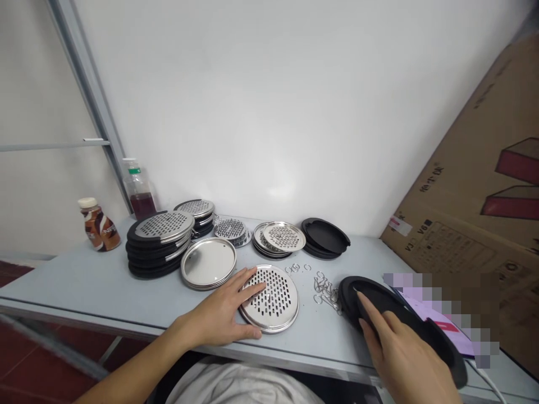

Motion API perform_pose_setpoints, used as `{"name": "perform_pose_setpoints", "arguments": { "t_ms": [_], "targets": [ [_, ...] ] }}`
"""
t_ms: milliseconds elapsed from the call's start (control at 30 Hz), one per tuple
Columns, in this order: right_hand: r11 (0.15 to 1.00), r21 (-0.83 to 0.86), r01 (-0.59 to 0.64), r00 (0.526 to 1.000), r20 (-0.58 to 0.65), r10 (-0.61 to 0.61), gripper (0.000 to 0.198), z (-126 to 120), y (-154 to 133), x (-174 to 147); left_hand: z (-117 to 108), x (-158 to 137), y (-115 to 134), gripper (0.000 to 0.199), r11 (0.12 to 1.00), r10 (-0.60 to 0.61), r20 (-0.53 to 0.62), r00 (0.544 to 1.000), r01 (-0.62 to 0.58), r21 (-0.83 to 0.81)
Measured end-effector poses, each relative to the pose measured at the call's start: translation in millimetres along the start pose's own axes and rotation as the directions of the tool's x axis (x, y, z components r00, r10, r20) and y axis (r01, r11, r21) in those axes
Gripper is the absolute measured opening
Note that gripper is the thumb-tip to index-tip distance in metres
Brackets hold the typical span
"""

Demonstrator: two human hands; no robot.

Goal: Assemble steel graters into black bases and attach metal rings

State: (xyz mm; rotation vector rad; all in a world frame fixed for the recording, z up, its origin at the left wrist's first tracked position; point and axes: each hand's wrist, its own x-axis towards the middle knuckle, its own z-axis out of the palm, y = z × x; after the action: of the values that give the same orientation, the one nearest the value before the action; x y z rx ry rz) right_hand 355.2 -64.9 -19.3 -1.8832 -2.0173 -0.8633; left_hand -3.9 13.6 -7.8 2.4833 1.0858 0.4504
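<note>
My left hand (pixel 229 311) lies with fingers spread on a round perforated metal grater plate (pixel 275 297) near the table's front edge. My right hand (pixel 404 353) is at a round black plastic base (pixel 446 342) on the right. Its index finger reaches onto the base's left end and the thumb sits lower down, while the other fingers curl in. A small shiny spot shows at the index fingertip, too small to name. Between the hands lies a loose pile of metal rings and clips (pixel 326 292). Several small rings (pixel 295 268) lie behind the grater plate.
Plain metal discs (pixel 210 264) are stacked left of centre. Behind are black-rimmed graters (pixel 160 247), perforated plates (pixel 284 235) and black bases (pixel 326 238). Two bottles, one brown (pixel 101 227) and one clear (pixel 141 193), stand left. A phone (pixel 446 322) and cardboard box (pixel 471 213) are right.
</note>
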Motion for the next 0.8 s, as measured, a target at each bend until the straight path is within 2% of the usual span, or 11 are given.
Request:
{"name": "perform_pose_setpoints", "arguments": {
  "t_ms": [200,300,367,433,467,500,567,667,800],
  "targets": [
    [0.997,-0.057,-0.047,0.995,-0.093,0.042,0.046,-22,15,-7,0,0,1,0.087,1.000,0.000,0.001,1.000,0.000,0.013],
    [0.993,0.017,-0.118,0.981,-0.153,0.119,0.044,-37,18,-7,0,0,0,0.087,1.000,-0.004,0.003,1.000,0.004,0.016],
    [0.987,0.113,-0.110,0.964,-0.229,0.134,0.037,-49,10,-1,0,0,0,0.088,1.000,-0.003,0.003,1.000,0.003,0.008],
    [0.963,0.268,0.015,0.962,-0.266,0.059,0.026,-58,-6,10,1,-1,-1,0.087,1.000,0.000,0.002,1.000,0.000,0.007],
    [0.924,0.363,0.120,0.945,-0.328,0.007,0.019,-61,-17,17,1,-1,-1,0.087,1.000,0.002,0.001,1.000,-0.002,0.013],
    [0.861,0.441,0.252,0.919,-0.388,-0.070,0.012,-61,-29,25,2,-1,-1,0.088,1.000,0.003,-0.002,1.000,-0.003,0.019],
    [0.735,0.560,0.383,0.895,-0.421,-0.146,0.009,-56,-52,40,2,0,-1,0.092,1.000,0.006,-0.016,1.000,-0.006,0.021],
    [0.605,0.642,0.472,0.879,-0.399,-0.261,0.011,-37,-77,58,3,1,0,0.102,1.000,0.026,-0.029,0.999,-0.026,0.012],
    [0.552,0.674,0.491,0.871,-0.375,-0.316,0.008,-15,-88,66,3,2,1,0.117,1.000,0.014,-0.060,0.998,-0.014,-0.002]
  ]
}}
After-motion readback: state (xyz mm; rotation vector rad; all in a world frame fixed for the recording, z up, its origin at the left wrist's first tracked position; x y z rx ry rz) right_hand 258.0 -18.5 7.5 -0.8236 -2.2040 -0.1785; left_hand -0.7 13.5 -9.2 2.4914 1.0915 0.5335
